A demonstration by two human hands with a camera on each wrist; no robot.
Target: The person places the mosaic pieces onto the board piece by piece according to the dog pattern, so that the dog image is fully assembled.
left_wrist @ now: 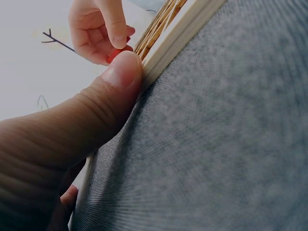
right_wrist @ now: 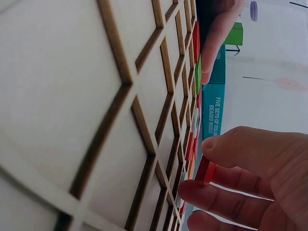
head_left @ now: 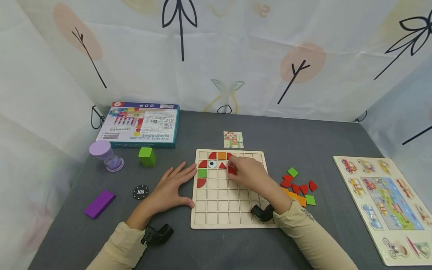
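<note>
Over the board (head_left: 222, 218), red piece (right_wrist: 204, 172) slants lengthwise — between right fingers (right_wrist: 221, 199).

The left hand (head_left: 173, 189) has spread fingers (thumb well apart) while the right hand (head_left: 250, 173) pinches.

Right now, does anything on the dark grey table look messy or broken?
I see nothing broken. The loose, flat red, orange and green pieces look messy: they lie jumbled at odd angles right of the pale wooden grid board, while the set pieces line up neatly in its squares.
</note>
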